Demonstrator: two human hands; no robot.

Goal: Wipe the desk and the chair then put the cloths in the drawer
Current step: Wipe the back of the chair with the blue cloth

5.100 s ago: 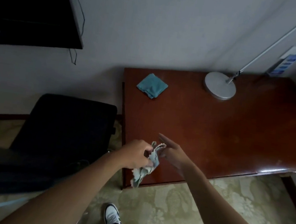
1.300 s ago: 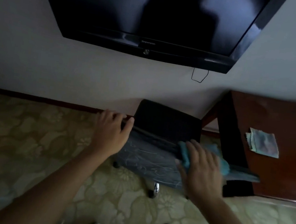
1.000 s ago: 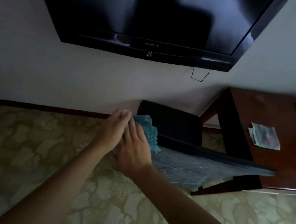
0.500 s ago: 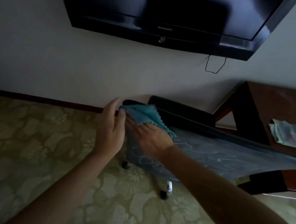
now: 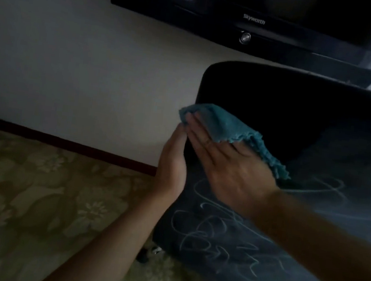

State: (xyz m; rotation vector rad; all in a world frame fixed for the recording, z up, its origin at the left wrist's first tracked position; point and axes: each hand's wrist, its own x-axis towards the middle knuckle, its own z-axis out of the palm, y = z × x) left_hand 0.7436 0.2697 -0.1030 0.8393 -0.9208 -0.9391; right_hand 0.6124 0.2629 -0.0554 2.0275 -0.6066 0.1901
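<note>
Right hand (image 5: pixel 230 169) flat, fingers together, pressing teal cloth (image 5: pixel 226 127) onto chair (image 5: pixel 263 221). Left hand (image 5: pixel 173 160) flat against chair's edge, gripping nothing.

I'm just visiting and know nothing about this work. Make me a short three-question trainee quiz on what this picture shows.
1. True or false: the right hand presses the teal cloth flat against the chair.
2. Where is the left hand? A) on the television B) against the chair's left edge C) on the floor
3. Fill in: pale ___ marks cover the chair surface below the cloth.

Key:
1. True; the palm lies open on the cloth.
2. B; it lies open against the edge, beside the right hand.
3. Scribbled; light, chalk-like lines loop across the dark surface.
</note>
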